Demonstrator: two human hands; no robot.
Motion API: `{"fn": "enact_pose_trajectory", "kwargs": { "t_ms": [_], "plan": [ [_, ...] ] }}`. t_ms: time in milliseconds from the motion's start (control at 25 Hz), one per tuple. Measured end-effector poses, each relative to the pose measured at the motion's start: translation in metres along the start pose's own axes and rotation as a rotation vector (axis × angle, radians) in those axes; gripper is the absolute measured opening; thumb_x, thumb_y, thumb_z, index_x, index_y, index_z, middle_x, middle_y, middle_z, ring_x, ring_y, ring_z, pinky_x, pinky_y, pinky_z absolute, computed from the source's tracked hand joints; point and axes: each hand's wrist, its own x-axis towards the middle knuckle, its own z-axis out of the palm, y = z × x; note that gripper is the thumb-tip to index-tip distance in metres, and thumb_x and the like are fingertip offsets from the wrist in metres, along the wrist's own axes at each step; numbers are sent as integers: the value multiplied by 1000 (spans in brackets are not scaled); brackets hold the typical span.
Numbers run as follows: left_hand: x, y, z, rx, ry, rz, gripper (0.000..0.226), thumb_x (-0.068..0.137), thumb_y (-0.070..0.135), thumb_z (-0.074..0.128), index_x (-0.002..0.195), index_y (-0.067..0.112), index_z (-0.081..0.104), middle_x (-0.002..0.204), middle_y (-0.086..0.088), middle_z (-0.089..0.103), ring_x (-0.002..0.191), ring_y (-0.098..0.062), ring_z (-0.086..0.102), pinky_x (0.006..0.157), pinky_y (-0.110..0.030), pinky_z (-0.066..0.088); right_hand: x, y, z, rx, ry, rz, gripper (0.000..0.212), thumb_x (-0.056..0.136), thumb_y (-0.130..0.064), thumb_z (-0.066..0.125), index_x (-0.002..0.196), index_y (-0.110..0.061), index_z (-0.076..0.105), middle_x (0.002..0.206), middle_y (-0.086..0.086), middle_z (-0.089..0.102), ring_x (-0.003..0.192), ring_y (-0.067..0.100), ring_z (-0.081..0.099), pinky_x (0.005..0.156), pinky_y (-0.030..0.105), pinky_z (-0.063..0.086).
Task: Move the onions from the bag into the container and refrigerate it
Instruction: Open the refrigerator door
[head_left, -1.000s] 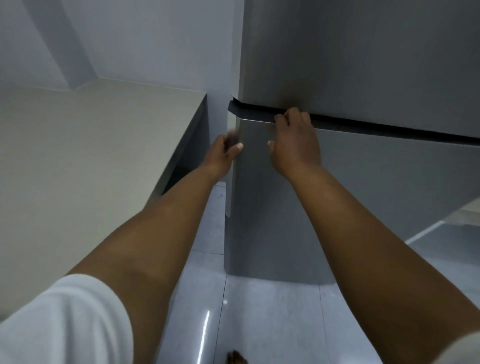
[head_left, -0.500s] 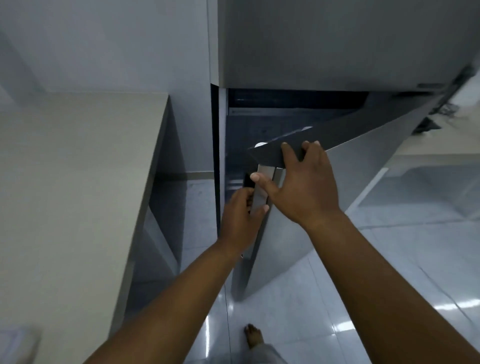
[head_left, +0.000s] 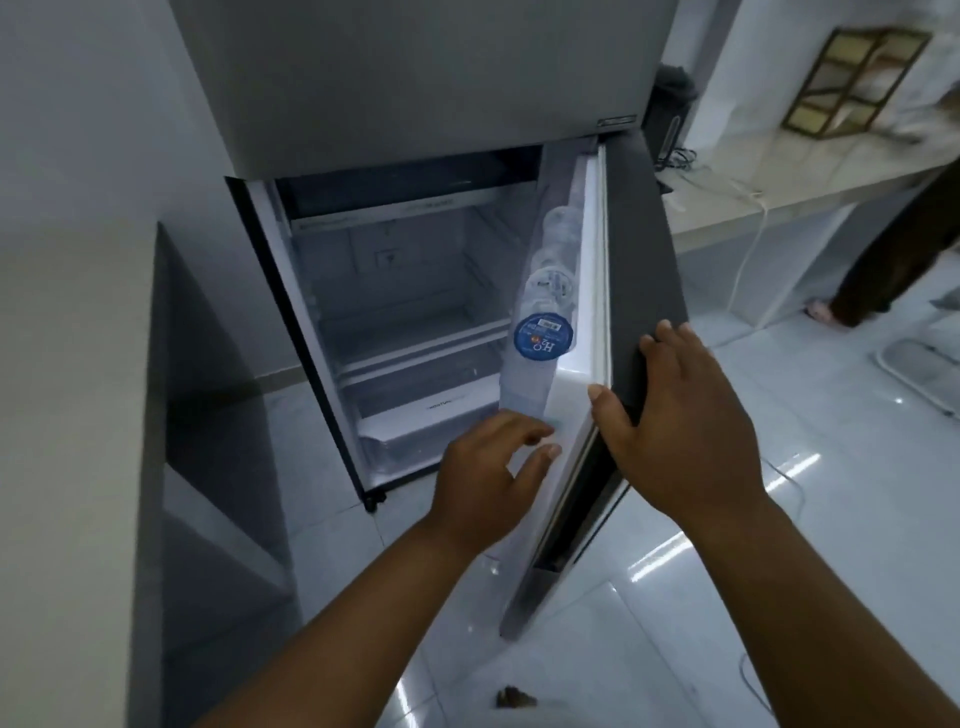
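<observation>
The grey fridge's lower door (head_left: 644, 260) stands swung open to the right. My right hand (head_left: 680, 421) grips its free edge, fingers on the outer face and thumb on the white inner lining. My left hand (head_left: 488, 483) hovers at the inner side of the door with fingers apart and nothing in it. Inside, the lit compartment shows bare glass shelves (head_left: 415, 332) and a crisper drawer (head_left: 426, 410) at the bottom. No onions, bag or container are in view.
Water bottles (head_left: 543, 338) with blue caps fill the door rack. A pale counter (head_left: 67, 415) runs along the left, close to the fridge. Another counter (head_left: 779, 202) with a white cable sits at back right, where a person's legs (head_left: 893, 249) stand. My foot (head_left: 514, 696) is on the tiled floor.
The lower door went from shut to wide open, pulled rightward by my right hand. My left hand came off the door edge and now hangs open beside the inner lining.
</observation>
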Motion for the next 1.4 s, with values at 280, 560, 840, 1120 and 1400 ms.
{"fn": "enact_pose_trajectory", "kwargs": {
  "t_ms": [280, 560, 840, 1120, 1400],
  "plan": [
    [49, 13, 79, 318, -511, 198, 78, 91, 56, 48, 151, 14, 21, 161, 0, 16, 148, -12, 5, 122, -37, 13, -21, 107, -35, -116, 77, 66, 51, 99, -27, 29, 141, -2, 43, 150, 18, 42, 143, 30, 33, 121, 44, 16],
    [64, 50, 167, 402, -578, 354, 81, 89, 53, 53, 152, 18, 14, 163, -1, 12, 149, -17, 1, 118, -36, 7, -2, 204, -56, -188, 119, 221, 50, 101, -31, 34, 142, -3, 42, 152, 17, 39, 144, 29, 31, 121, 42, 16],
    [79, 70, 213, 428, -650, 359, 87, 89, 41, 59, 152, 21, 3, 163, 1, 7, 150, -20, -2, 120, -42, 13, 15, 253, -62, -264, 98, 250, 56, 98, -35, 41, 144, -2, 37, 153, 18, 36, 144, 31, 29, 119, 48, 20],
    [63, 60, 197, 329, -532, 342, 79, 91, 47, 56, 152, 24, 11, 163, 0, 8, 145, -6, -7, 114, -26, -5, 1, 211, -33, 21, 427, 25, 44, 97, -31, 47, 131, -3, 55, 139, 16, 55, 137, 30, 43, 115, 48, 32],
    [-25, -9, 95, 239, -338, -216, 62, 92, 40, 56, 145, 14, 36, 147, -6, 46, 134, -17, 43, 111, -35, 38, -30, 95, 85, 474, -191, -259, 48, 95, -30, 52, 139, -10, 49, 142, 5, 53, 133, 12, 43, 113, 25, 32]
  ]
}}
